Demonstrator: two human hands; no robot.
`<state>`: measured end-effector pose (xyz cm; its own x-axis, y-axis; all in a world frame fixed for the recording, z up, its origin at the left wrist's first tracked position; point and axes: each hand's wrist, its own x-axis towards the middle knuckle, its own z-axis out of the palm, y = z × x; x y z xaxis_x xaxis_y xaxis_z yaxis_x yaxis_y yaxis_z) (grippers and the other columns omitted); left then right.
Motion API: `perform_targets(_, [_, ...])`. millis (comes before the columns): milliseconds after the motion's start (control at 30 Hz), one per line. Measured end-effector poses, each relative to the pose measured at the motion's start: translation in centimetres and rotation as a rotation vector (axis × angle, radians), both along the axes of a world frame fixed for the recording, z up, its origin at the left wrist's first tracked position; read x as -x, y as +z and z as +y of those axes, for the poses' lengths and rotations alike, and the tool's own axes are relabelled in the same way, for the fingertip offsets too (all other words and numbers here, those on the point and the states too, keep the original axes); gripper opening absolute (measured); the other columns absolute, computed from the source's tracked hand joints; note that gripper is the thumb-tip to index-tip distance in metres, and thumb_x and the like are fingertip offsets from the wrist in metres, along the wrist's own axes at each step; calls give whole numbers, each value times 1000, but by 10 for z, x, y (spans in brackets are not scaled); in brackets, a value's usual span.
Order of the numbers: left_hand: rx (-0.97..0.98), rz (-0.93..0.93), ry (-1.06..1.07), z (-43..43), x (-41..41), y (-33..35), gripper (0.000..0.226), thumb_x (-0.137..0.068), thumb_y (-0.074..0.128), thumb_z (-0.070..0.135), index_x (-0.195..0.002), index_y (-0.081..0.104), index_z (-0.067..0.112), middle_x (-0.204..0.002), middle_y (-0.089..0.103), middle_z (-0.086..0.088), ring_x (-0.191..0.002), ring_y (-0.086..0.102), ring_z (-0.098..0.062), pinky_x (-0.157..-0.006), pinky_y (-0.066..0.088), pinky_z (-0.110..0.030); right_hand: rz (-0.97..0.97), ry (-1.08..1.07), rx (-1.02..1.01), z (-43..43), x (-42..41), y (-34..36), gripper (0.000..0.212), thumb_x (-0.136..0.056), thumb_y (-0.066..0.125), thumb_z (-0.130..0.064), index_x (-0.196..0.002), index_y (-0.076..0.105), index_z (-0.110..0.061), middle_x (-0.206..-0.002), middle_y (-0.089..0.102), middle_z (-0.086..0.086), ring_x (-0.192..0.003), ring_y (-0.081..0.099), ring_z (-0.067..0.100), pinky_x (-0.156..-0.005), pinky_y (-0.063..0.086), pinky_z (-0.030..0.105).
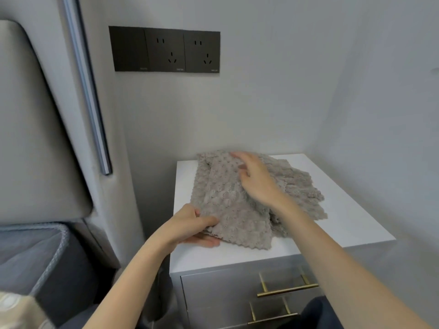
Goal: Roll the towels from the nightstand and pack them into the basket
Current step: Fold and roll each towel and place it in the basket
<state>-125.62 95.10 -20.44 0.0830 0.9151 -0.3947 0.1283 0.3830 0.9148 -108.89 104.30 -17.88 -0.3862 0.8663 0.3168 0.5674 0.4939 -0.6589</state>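
Grey towels lie in a loose, overlapping heap at centre frame on the white nightstand. Risk: lifting the top one may drag those beneath toward the near edge, as the plush faces likely cling. Left hand pinches its near-left corner; right hand rests flat on it, fingers spread. Room: grey wall, padded headboard at left, black socket panel upper left, brass drawer handles at bottom.

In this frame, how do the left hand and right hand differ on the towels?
The left hand pinches the top towel's near edge, thumb above and fingers beneath; the right hand lies on it with loosely spread fingers. The left hand is at the nightstand's front-left; the right hand reaches farther back. Both touch the same towel.
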Motion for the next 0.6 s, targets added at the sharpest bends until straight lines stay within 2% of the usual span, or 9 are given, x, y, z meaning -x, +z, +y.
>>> perform_targets(33, [-38,98,1,0,0,-1,31,-87,68,19,-74,40,14,-54,66,-4,-64,72,-22,-51,56,-21,-33,29,-1,-5,-5,0,41,-97,44,-3,-133,53,-20,-138,49,-2,-114,50,5,-96,39,14])
perform_targets(67, [-81,199,-6,1,0,-2,35,-86,69,24,-72,38,14,-48,62,-1,-55,70,-18,-46,52,-19,-72,66,7,-10,-10,-1,32,-96,49,-8,-122,61,-23,-126,57,-6,-102,53,0,-89,42,12])
perform_targets(133, [-175,373,-12,2,0,-7,40,-84,70,31,-69,37,14,-39,54,6,-41,61,-10,-39,45,-18,-137,139,32,-24,-21,-3,15,-92,60,-20,-102,66,-28,-105,64,-13,-89,57,-2,-81,47,17])
perform_targets(200, [-256,532,-6,1,2,-11,40,-82,69,40,-73,38,16,-46,55,9,-38,53,-6,-40,42,-20,-196,197,37,-39,-32,-5,7,-82,70,-33,-87,66,-32,-91,64,-15,-83,57,-1,-75,47,19])
perform_targets(233, [-291,620,-2,1,3,-12,41,-81,68,45,-77,37,18,-56,56,8,-41,53,-6,-44,42,-23,-243,224,28,-46,-37,-6,13,-77,73,-40,-84,65,-32,-87,62,-15,-82,55,0,-74,46,19])
perform_targets(300, [-351,720,-11,-1,6,-14,42,-81,65,51,-83,36,21,-70,54,4,-52,51,-9,-50,42,-25,-385,257,-16,-57,-43,-11,26,-70,73,-52,-83,59,-34,-87,54,-17,-85,49,0,-73,42,19])
perform_targets(400, [-351,593,-15,-4,5,-14,39,-84,64,46,-86,35,20,-66,55,2,-47,47,-8,-44,40,-21,-529,256,-139,-70,-49,-24,33,-72,67,-56,-95,53,-36,-95,46,-18,-91,41,1,-77,39,22])
perform_targets(500, [-318,466,-5,-7,4,-12,37,-87,63,42,-90,35,19,-63,55,0,-42,44,-7,-42,39,-20,-576,241,-261,-76,-54,-33,29,-87,58,-48,-108,51,-30,-106,45,-12,-101,40,7,-83,40,28])
perform_targets(600, [-397,615,-81,-12,9,-16,33,-88,60,44,-96,37,21,-60,51,1,-46,43,-10,-50,41,-25,-583,250,-321,-78,-59,-34,21,-95,52,-36,-112,57,-25,-110,52,-9,-103,47,10,-82,37,21])
